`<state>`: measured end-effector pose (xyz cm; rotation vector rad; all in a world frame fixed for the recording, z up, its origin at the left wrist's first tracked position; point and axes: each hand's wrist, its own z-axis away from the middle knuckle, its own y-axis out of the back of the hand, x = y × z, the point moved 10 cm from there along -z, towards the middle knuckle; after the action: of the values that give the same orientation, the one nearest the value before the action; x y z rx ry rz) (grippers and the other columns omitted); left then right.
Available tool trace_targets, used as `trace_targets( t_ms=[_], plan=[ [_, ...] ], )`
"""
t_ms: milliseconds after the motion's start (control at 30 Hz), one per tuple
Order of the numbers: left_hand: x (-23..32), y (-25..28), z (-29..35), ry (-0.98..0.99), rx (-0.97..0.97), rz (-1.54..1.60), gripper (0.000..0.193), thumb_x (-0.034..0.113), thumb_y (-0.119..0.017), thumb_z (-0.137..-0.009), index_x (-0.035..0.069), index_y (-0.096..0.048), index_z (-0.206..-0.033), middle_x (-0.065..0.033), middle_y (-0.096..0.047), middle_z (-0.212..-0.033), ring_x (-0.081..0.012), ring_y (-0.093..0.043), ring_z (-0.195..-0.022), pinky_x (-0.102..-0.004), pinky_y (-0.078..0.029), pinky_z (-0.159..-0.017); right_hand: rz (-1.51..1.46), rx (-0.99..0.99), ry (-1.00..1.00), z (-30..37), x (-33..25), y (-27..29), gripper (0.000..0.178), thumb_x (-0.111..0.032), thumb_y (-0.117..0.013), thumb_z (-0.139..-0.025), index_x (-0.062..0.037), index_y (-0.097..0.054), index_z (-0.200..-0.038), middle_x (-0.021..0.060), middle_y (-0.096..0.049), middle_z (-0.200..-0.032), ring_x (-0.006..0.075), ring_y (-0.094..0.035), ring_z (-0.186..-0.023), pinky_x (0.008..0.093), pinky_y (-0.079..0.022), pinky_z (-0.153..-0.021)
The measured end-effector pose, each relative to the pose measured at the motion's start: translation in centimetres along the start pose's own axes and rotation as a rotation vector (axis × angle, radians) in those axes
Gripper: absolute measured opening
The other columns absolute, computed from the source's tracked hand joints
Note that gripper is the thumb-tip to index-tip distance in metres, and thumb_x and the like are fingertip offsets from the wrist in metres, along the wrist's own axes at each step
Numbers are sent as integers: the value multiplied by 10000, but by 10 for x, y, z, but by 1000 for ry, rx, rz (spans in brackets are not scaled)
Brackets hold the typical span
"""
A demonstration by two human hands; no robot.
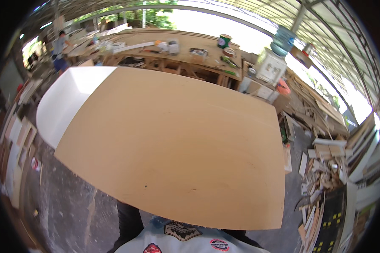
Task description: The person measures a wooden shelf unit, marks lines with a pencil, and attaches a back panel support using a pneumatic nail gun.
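A large tan board (173, 139) fills the middle of the view, its near edge close in front of my light blue shirt (194, 240). It looks flat and smooth, with a few small dark marks near that edge. A glossy white panel or sheet (74, 92) shows beyond its left end; whether the two are joined I cannot tell. Dark cloth (129, 221) runs under the board's near edge on the left, and more dark cloth (237, 233) shows on the right. Neither of my hands is visible; the board may hide them.
Ahead stands a long wooden workbench (185, 40) with tools and a green tin (224, 41). A water dispenser with a blue bottle (283, 41) is at the far right. Wood offcuts (325, 168) are heaped on the right. A person (60, 50) stands at the far left.
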<state>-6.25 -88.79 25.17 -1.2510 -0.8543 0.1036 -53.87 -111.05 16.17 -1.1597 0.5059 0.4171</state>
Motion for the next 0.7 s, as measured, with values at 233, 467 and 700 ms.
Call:
trace_targets(
  t_ms=[233, 467, 700],
  plan=[
    [8, -5, 11, -60, -79, -83, 544, 445, -502, -965, 47, -506, -1335, -129, -581, -1298, -300, -561, -1177, -467, -469, -980, 59, 16, 16, 41, -5, 20, 382, -352, -485, -980, -53, -573, -1199, 91, -650, -1157, 219, -634, -1014, 365, -537, -814],
    [20, -30, -1, 104, -170, 459, 511, 409, -479, -982, 21, -508, -1312, -159, -598, -1250, -312, -592, -1121, -448, -483, -958, 105, -2, 15, 53, -7, 21, 382, -356, -493, -973, -50, -585, -1180, 94, -656, -1141, 219, -636, -1006, 364, -538, -808],
    [51, 272, 173, 7, 499, -290, 458, 351, -495, -973, -28, -545, -1226, -190, -654, -1139, -313, -646, -1075, -432, -508, -911, 158, -185, -48, 64, 20, 7, 382, -360, -500, -966, -47, -597, -1162, 97, -661, -1126, 219, -637, -999, 363, -539, -803]
  ],
)
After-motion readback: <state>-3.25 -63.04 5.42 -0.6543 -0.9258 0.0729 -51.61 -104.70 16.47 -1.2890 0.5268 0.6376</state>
